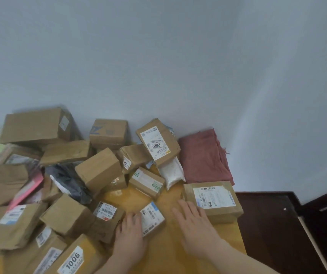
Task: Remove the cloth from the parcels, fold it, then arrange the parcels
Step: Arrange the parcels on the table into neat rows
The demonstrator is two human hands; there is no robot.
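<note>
Two hands reach out over the yellow desk (170, 244). Our left hand (130, 232) lies on a small labelled box (151, 219), its fingers (134, 217) close together and curled over the box's near-left edge. Our right hand (193, 224) is flat with fingers (180, 212) straight and slightly spread, the tips touching the near side of a larger labelled box (213, 200) at the desk's right edge. We see the reddish cloth (204, 157) folded against the wall, just behind that larger box and clear of the parcels. A white pouch (171, 172) lies beside the cloth, under a tilted parcel marked 2004 (157, 142). Brown parcels are heaped in disorder across the left of the desk, among them a box marked 1006 (71, 259) near us and a grey plastic bag (67, 180) in the middle.
</note>
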